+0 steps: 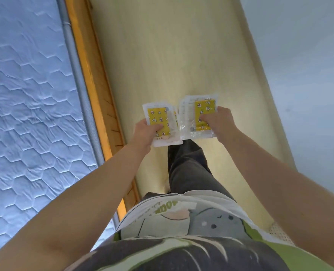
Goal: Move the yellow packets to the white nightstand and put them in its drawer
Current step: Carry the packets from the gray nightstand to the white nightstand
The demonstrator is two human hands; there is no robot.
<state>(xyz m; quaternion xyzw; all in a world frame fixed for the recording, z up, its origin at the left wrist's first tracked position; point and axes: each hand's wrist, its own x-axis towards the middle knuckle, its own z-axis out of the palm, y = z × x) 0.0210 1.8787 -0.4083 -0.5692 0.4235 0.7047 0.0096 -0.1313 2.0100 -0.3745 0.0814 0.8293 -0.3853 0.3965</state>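
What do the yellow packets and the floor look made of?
Packets in the left hand and right hand: seemingly clear glossy plastic film (glare, crinkles) over yellow printed inserts, possibly paper. Floor: pale, faint grain; wood or laminate, unclear.

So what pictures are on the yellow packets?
The yellow plastic-wrapped packets carry small white stars, moons and flower shapes; the head view shows it.

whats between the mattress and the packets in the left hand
Head view: the mattress's grey edging, the orange wooden bed rail, then a strip of pale floor.
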